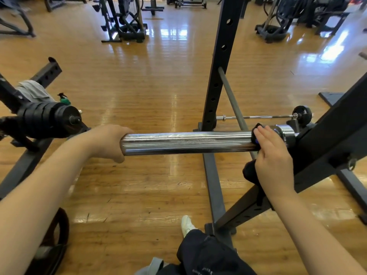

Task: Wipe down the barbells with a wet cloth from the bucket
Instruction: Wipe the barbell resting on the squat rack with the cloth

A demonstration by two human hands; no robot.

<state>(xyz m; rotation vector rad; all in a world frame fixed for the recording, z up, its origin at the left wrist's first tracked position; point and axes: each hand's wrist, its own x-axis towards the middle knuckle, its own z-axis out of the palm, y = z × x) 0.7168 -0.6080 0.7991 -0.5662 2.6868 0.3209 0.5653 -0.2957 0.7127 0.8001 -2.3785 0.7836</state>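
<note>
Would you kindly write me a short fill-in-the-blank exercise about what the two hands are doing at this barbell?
1. The left hand grips the free ____ of the chrome barbell sleeve.
2. The right hand presses a ____ cloth against the sleeve.
3. The person's white shoe stands on a ____ floor.

Missing words: end; black; wooden

rack upright (218, 62) | wooden floor (143, 80) | grey towel (32, 92), possibly | white shoe (187, 225)
</note>
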